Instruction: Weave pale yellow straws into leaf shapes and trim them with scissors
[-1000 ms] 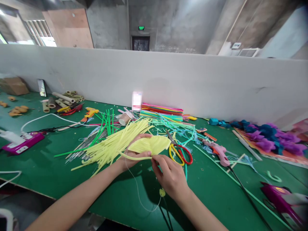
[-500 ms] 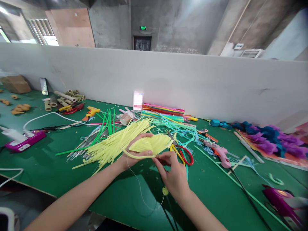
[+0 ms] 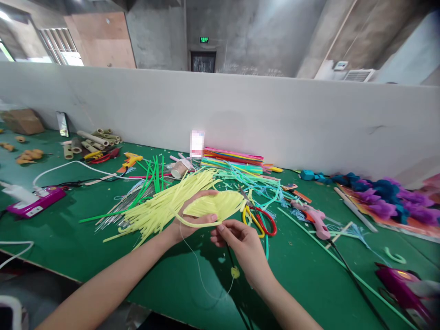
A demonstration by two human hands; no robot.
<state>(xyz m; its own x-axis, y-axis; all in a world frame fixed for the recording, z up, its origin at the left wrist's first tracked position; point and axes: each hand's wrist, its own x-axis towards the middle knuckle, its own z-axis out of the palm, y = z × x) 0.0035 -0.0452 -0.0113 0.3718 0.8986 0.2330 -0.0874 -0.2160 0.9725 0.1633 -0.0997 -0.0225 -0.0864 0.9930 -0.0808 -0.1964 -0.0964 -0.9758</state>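
Left of the scissors (image 3: pixel 253 208), the left hand (image 3: pixel 182 230) pinches the yellow pipe-cleaner leaf (image 3: pixel 225 205); the right hand (image 3: pixel 245 245) has curled its fingers, thumb and forefinger closed on the yellow strip (image 3: pixel 197 225), apparently controlling its end.

Green sign (image 3: pixel 204 40) reading "EXIT", on grey wall (image 3: pixel 254 32) above doorway (image 3: pixel 203 62), pale scrawl (image 3: pixel 254 70) there unreadable

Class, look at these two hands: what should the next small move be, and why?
Probably the right hand should guide the yellow strip up against the leaf-shaped yellow piece. The left hand holds that piece, the strip curves below it, and the right thumb is at the strip's right end, so it seems well placed.
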